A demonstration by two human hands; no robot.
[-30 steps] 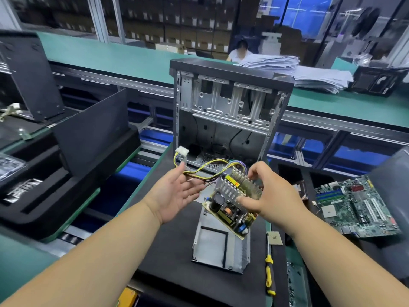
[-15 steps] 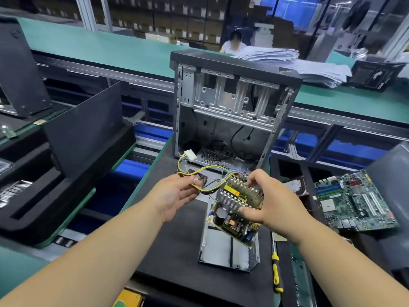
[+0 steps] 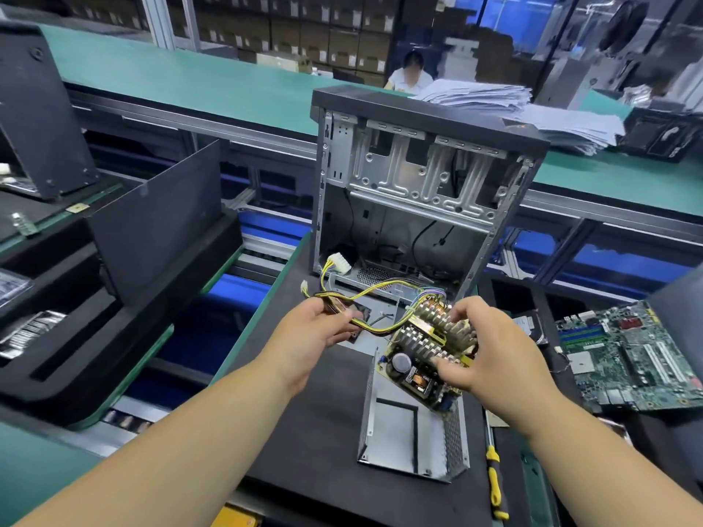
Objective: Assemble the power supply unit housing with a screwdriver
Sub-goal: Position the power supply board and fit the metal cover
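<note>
My right hand [image 3: 490,351] grips the power supply circuit board [image 3: 416,365], with its heat sinks and capacitor, tilted just above the open metal housing tray [image 3: 403,435] that lies on the black mat. My left hand [image 3: 310,334] holds the board's bundle of yellow and black cables [image 3: 374,294]; its white connector [image 3: 339,263] hangs near the case. A yellow-handled screwdriver [image 3: 494,477] lies on the mat to the right of the tray, untouched.
An open computer case [image 3: 422,176] stands upright right behind the hands. A green motherboard [image 3: 631,355] lies at the right. Black foam trays [image 3: 114,306] and a dark panel sit at the left. A person sits far behind the green bench.
My left hand went from open under the cables to gripping them. The board stays in my right hand and has come lower toward the tray.
</note>
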